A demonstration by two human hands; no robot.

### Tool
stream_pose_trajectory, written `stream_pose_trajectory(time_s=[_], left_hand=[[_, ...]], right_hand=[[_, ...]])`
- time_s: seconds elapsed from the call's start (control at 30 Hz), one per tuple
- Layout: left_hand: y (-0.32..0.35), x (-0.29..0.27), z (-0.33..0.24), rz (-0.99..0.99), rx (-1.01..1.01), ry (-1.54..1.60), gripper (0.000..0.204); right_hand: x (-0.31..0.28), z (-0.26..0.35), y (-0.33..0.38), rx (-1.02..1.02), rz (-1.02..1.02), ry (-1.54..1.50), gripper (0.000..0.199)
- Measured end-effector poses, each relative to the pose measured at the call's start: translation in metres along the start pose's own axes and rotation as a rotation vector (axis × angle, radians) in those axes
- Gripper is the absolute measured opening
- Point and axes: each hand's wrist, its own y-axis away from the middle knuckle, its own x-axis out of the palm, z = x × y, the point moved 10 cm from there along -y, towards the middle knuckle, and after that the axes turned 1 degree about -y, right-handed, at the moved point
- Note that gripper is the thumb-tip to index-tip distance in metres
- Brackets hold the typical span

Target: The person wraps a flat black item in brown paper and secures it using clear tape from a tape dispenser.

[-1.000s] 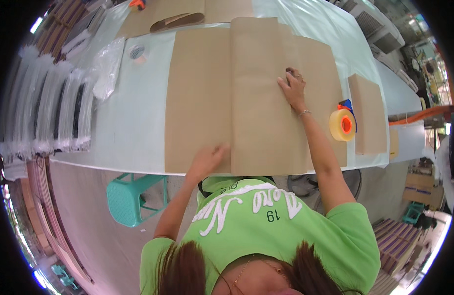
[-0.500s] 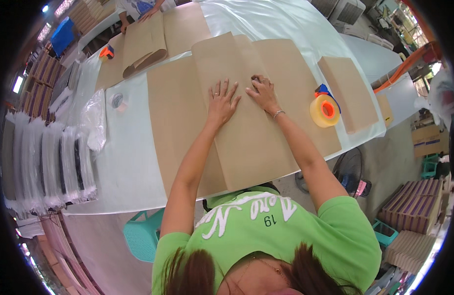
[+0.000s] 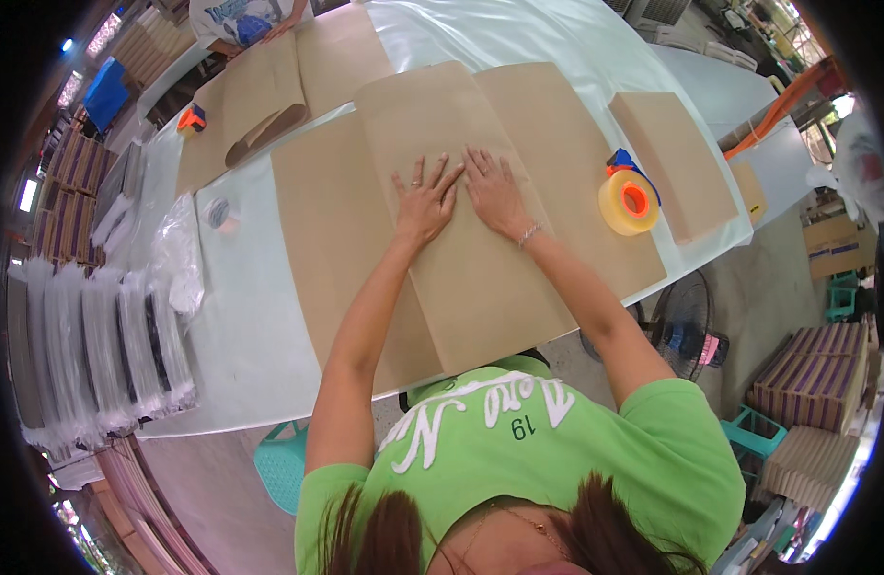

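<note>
A large sheet of brown cardboard (image 3: pixel 499 307) lies before me on the white-covered table, with a folded panel over its middle. Both palms press down flat on that panel. My left hand (image 3: pixel 426 203), with a ring on one finger, has its fingers spread. Close beside it, my right hand (image 3: pixel 496 196) lies with fingers stretched out and a bracelet at the wrist. The fingertips of the two hands nearly meet. A tape dispenser with a thick yellowish roll (image 3: pixel 630 199) rests on the sheet's right part.
Right of the sheet lies a folded brown cardboard piece (image 3: pixel 674 168). At the far left, a person (image 3: pixel 245 21) handles another brown sheet (image 3: pixel 341 53) near an orange tape dispenser (image 3: pixel 191 121). Plastic-wrapped panels (image 3: pixel 97 345) stand at the left. A fan (image 3: pixel 681 326) is at the right.
My right hand has shifted left toward my left hand, its bent fingers now straightened. The folded panel lies flatter at its far right edge. The view has shifted slightly.
</note>
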Motion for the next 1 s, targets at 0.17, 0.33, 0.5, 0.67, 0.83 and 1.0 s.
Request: stream_pose_trajectory(time_s=[0.17, 0.33, 0.5, 0.67, 0.83, 1.0], left_hand=[[0.009, -0.001, 0.012, -0.03, -0.013, 0.009, 0.048], [0.004, -0.002, 0.004, -0.067, 0.016, 0.024, 0.047], [-0.004, 0.002, -0.004, -0.032, 0.006, 0.037, 0.048], [-0.002, 0.003, 0.009, -0.059, -0.092, 0.033, 0.048], [0.0, -0.005, 0.005, -0.055, -0.102, 0.057, 0.046], [-0.016, 0.0, -0.012, -0.065, -0.048, -0.005, 0.047]], right_hand=[[-0.007, 0.034, 0.049, 0.018, 0.021, -0.111, 0.057], [-0.002, 0.002, -0.011, 0.047, -0.002, -0.075, 0.057], [0.007, -0.021, -0.014, 0.076, -0.007, -0.097, 0.056], [-0.008, 0.011, 0.036, 0.062, -0.022, -0.133, 0.054], [-0.009, -0.016, -0.001, 0.172, -0.048, 0.031, 0.052], [0.016, -0.11, -0.051, 0.419, -0.028, -0.495, 0.052]])
